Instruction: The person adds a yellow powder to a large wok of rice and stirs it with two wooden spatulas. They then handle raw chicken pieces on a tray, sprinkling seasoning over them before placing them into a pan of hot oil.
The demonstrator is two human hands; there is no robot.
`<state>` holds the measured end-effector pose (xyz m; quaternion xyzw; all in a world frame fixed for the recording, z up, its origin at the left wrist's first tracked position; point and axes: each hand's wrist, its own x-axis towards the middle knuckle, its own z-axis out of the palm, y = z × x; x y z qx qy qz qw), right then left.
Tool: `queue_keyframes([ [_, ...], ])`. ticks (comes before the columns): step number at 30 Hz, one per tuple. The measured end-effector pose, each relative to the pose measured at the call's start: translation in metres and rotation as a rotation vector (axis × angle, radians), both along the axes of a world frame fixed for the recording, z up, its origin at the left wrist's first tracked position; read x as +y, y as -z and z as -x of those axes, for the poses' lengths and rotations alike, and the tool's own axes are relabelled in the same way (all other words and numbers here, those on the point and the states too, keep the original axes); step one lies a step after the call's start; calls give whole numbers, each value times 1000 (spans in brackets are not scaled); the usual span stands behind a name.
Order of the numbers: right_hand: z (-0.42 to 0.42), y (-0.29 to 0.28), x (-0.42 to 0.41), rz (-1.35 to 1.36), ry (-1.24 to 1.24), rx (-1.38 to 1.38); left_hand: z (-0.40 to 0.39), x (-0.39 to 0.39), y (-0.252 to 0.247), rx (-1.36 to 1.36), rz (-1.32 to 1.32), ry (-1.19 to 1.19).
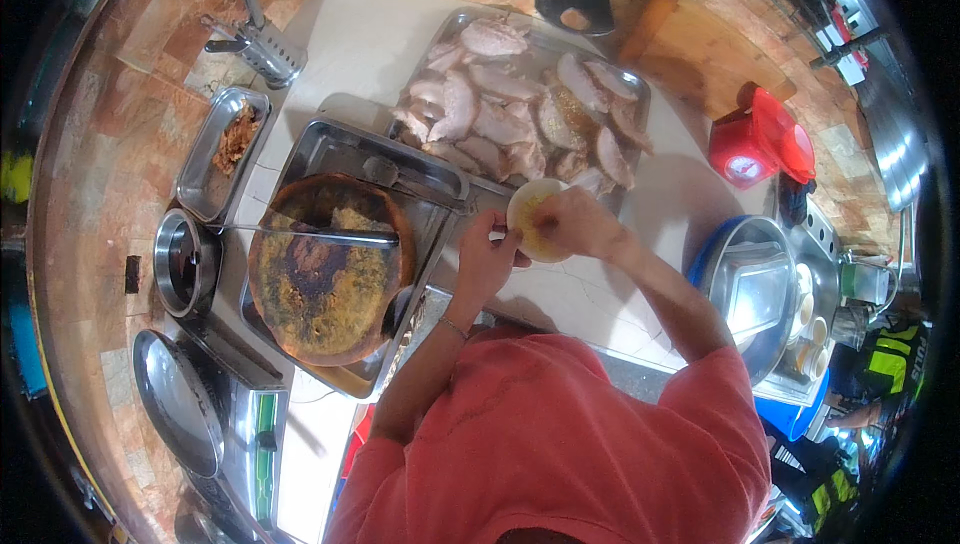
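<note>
My left hand (pixel 486 251) grips the edge of a small pale bowl (pixel 541 248), which holds a yellowish, grainy seasoning. My right hand (pixel 581 221) reaches into the bowl with its fingertips in the seasoning; whether they pinch any is hidden. Just beyond the bowl lies a large metal tray (pixel 637 90) covered with pieces of pale raw meat (pixel 499 120). Brownish grains coat a few pieces on its right side. To the left, a round wooden chopping block (pixel 322 296) rests in a deep metal tray (pixel 300 143), with a cleaver (pixel 352 238) lying across the block.
At left are a utensil holder (pixel 274 56), a small tray with shredded food (pixel 196 184), a round pot (pixel 159 266) and a metal lid (pixel 169 394). A red kitchen scale (pixel 742 161) and a large metal basin (pixel 709 266) stand at right. People in dark, yellow-marked clothing appear at far right.
</note>
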<state>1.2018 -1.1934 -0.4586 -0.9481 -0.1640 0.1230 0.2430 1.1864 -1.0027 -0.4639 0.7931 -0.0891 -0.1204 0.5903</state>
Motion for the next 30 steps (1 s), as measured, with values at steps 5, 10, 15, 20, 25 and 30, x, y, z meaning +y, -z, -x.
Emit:
queue_keyframes([
  [5, -51, -38, -55, -235, 379, 7, -6, -9, 14, 156, 156, -71],
  [10, -164, 17, -127, -109, 499, -200, -4, -5, 29, 305, 189, -94],
  [15, -228, 55, -137, 208, 492, -269, 1, 6, 27, 319, 145, -102],
  [20, -243, 57, -150, 349, 247, -152, 8, 10, 24, 381, 243, -176],
  [25, -246, 56, -161, 310, 214, -39, 11, 7, 23, 429, 215, -164],
  [30, -226, 37, -162, 404, 160, -363, 7, 3, 44, 135, 151, -22],
])
